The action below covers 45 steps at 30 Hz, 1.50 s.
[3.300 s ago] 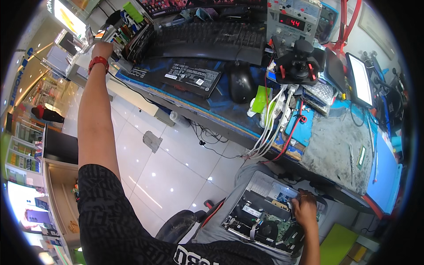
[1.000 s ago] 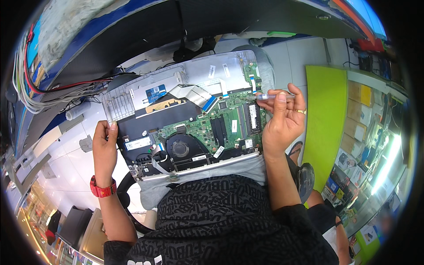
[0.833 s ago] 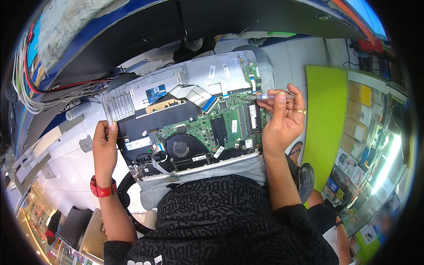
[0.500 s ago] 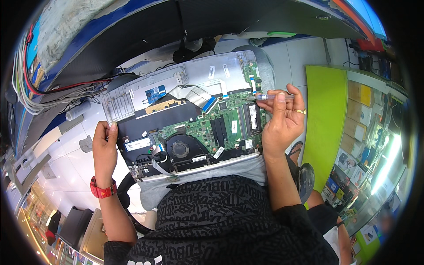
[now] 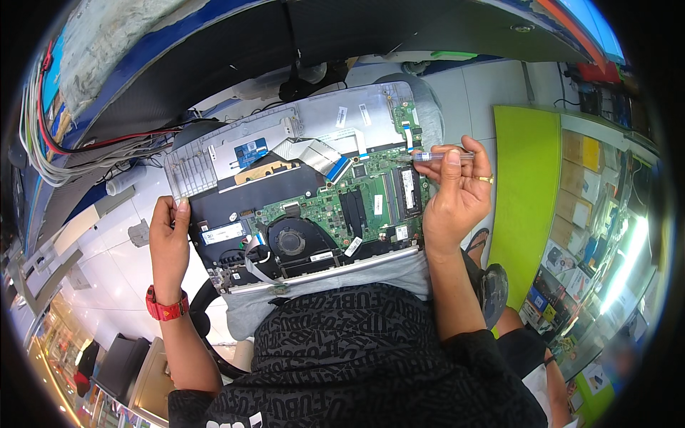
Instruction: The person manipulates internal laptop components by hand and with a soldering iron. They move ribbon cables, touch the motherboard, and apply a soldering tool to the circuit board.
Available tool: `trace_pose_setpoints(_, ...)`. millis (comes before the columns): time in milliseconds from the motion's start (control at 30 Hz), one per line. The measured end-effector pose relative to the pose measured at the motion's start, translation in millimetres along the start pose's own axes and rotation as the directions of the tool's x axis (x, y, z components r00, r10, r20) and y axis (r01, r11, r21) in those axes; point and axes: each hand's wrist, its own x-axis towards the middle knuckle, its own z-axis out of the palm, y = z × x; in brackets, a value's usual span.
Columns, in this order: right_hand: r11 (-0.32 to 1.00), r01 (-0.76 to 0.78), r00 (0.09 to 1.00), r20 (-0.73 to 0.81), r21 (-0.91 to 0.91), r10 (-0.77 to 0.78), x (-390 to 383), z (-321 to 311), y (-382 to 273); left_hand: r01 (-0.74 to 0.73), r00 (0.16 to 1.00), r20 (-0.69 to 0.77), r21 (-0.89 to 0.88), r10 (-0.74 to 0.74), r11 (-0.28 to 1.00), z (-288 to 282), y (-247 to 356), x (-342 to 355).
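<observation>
An opened laptop base [image 5: 265, 210] lies on my lap, showing a green circuit board [image 5: 360, 228], a black fan [image 5: 291, 241] and folded ribbon cables [image 5: 312, 155]. My left hand [image 5: 171, 228] grips its left edge, a red watch on the wrist. My right hand [image 5: 458, 203], with a ring on one finger, pinches a slim tool with a clear handle [image 5: 435, 156], probably a screwdriver, its tip at the board's upper right; the exact contact is too small to tell.
A workbench edge [image 5: 371, 28] spans the top, with looped cables [image 5: 50, 153] at left. A green-edged glass display cabinet [image 5: 526, 143] stands at right. Another person's bare leg and arm [image 5: 555, 389] show at lower right, beside my right arm.
Since the oldest frame, my view has turned down to the laptop, my left hand has come onto its edge, and my right hand now holds the tool. Little has moved in the last second.
</observation>
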Motion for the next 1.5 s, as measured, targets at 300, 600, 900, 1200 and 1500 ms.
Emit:
trace_pose_setpoints(300,1.000,0.007,1.000,0.006,0.003,-0.007,0.3,-0.1,0.5,0.005,1.000,0.000,-0.001,-0.005,1.000,-0.3,-2.8,0.6)
trace_pose_setpoints(600,1.000,0.007,1.000,-0.018,0.001,-0.007,0.0,-0.1,-0.6,-0.006,1.000,-0.005,0.027,0.006,1.000,-0.3,-2.6,0.2)
trace_pose_setpoints(900,1.000,-0.004,1.000,-0.020,-0.001,0.004,0.5,0.0,-1.3,-0.013,1.000,-0.014,0.022,0.013,1.000,0.5,-3.7,-0.1)
trace_pose_setpoints(1200,1.000,0.002,1.000,-0.022,0.010,-0.002,1.2,-0.1,-1.1,0.000,1.000,-0.015,0.018,0.001,1.000,0.8,-0.3,-1.2)
trace_pose_setpoints(1500,0.994,0.074,0.994,0.079,0.075,-0.080,-8.3,3.4,-13.0,-0.006,1.000,-0.023,0.019,0.007,1.000,1.3,-0.2,-1.8)
